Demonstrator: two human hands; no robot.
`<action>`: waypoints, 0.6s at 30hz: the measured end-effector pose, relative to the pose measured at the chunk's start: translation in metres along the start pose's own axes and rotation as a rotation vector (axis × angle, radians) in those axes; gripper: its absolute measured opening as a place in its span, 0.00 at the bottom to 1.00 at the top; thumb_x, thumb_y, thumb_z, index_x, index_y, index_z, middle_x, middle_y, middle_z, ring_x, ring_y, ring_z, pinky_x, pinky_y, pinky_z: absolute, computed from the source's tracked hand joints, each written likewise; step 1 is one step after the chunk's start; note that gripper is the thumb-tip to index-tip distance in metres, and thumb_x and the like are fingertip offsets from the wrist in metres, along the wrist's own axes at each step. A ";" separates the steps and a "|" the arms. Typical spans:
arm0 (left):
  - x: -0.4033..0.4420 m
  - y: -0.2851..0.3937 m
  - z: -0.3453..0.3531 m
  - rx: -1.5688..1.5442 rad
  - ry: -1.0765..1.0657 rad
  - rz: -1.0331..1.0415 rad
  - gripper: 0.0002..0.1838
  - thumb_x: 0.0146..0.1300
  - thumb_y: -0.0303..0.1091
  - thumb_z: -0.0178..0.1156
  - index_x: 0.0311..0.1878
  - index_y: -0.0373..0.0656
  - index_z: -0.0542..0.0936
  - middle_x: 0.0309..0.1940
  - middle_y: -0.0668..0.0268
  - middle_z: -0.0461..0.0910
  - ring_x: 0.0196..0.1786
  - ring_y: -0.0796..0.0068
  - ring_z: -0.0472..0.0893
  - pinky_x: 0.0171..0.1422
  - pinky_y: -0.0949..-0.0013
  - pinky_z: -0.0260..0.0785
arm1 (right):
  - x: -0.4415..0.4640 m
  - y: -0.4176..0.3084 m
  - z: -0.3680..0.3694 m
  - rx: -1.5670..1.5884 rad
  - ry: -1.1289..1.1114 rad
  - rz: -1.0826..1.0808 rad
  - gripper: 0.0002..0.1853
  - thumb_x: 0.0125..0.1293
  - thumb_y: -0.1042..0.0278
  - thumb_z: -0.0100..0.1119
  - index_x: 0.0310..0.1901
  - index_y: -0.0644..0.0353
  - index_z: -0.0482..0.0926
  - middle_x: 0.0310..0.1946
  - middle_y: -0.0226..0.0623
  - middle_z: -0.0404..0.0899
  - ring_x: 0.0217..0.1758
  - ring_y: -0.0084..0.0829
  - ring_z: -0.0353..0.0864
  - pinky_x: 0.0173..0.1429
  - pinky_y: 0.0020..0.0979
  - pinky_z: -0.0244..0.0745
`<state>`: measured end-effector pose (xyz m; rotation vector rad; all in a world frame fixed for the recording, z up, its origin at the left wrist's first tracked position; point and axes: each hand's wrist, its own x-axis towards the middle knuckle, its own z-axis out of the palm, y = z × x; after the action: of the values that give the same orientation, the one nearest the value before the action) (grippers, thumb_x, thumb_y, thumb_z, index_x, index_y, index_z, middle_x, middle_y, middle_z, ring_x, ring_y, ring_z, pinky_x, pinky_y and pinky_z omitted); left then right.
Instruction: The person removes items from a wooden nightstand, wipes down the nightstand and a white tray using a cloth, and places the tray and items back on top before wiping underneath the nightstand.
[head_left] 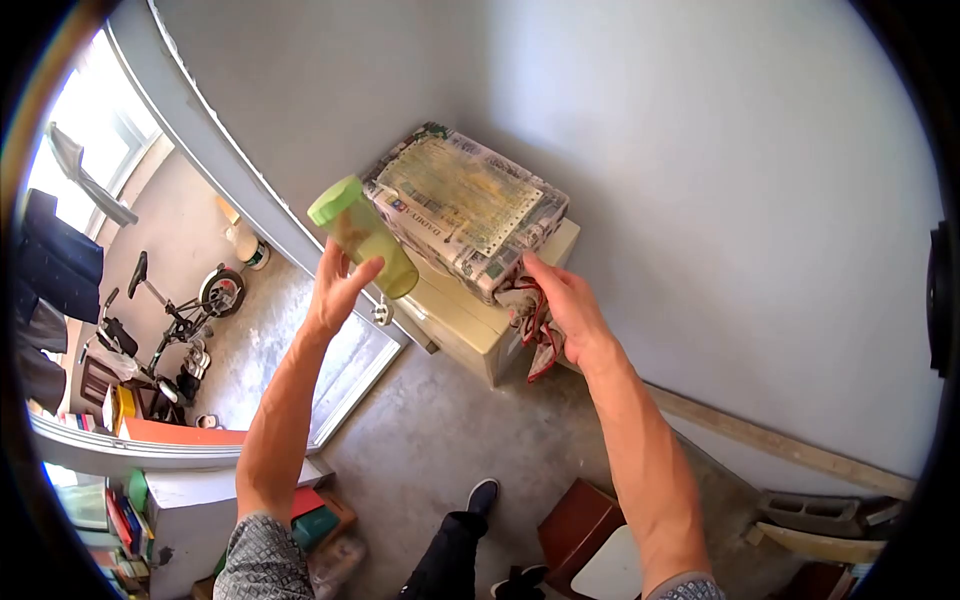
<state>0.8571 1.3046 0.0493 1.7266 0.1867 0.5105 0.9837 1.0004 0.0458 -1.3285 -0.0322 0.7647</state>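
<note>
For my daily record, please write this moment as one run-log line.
left hand: holds green bottle, tilted | right hand: holds red-trimmed cloth, near box corner | patterned box: on cream cabinet

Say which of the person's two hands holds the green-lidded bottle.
The left hand does: it grips the tilted bottle, whereas the right hand holds a crumpled, red-edged cloth beside the patterned box.

Box [465, 200] on a cabinet [468, 312], twelve o'clock.
Bottle [378, 252] in left hand [340, 288], ten o'clock; cloth [521, 301] in right hand [570, 308], four; bicycle [178, 328], nine.
</note>
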 end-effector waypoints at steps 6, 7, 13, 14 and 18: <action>0.026 -0.025 -0.006 -0.096 -0.054 -0.062 0.35 0.72 0.50 0.63 0.71 0.32 0.71 0.67 0.54 0.76 0.72 0.62 0.71 0.80 0.58 0.57 | 0.009 -0.013 0.009 -0.147 0.144 0.074 0.38 0.65 0.35 0.71 0.51 0.71 0.84 0.43 0.39 0.86 0.38 0.26 0.86 0.35 0.32 0.81; 0.026 -0.032 -0.006 -0.100 -0.061 -0.063 0.35 0.72 0.50 0.63 0.71 0.32 0.71 0.67 0.54 0.76 0.72 0.62 0.71 0.80 0.58 0.57 | 0.012 -0.010 0.007 -0.207 0.192 0.061 0.38 0.63 0.34 0.72 0.51 0.71 0.84 0.42 0.39 0.86 0.39 0.26 0.86 0.34 0.32 0.80; 0.037 -0.048 -0.021 -0.208 0.004 -0.028 0.36 0.72 0.50 0.63 0.72 0.33 0.69 0.69 0.55 0.74 0.73 0.63 0.69 0.81 0.57 0.54 | 0.022 0.004 0.007 -0.068 0.106 0.049 0.35 0.65 0.42 0.72 0.54 0.73 0.83 0.45 0.39 0.86 0.43 0.27 0.84 0.42 0.33 0.81; 0.038 -0.050 -0.027 -0.194 -0.019 0.000 0.36 0.72 0.50 0.62 0.73 0.33 0.68 0.69 0.56 0.74 0.74 0.63 0.68 0.82 0.58 0.54 | 0.025 0.009 0.007 -0.061 0.108 0.045 0.35 0.65 0.42 0.72 0.54 0.73 0.83 0.45 0.39 0.86 0.43 0.27 0.84 0.42 0.33 0.81; 0.051 -0.043 -0.032 -0.237 -0.074 0.058 0.37 0.72 0.49 0.63 0.74 0.34 0.67 0.69 0.57 0.74 0.73 0.63 0.69 0.81 0.58 0.55 | 0.031 0.020 0.009 0.048 0.111 0.020 0.29 0.67 0.46 0.70 0.53 0.70 0.85 0.43 0.37 0.86 0.40 0.25 0.83 0.37 0.31 0.78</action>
<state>0.8951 1.3635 0.0239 1.5199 0.0222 0.4901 0.9935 1.0249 0.0190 -1.3248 0.0872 0.7032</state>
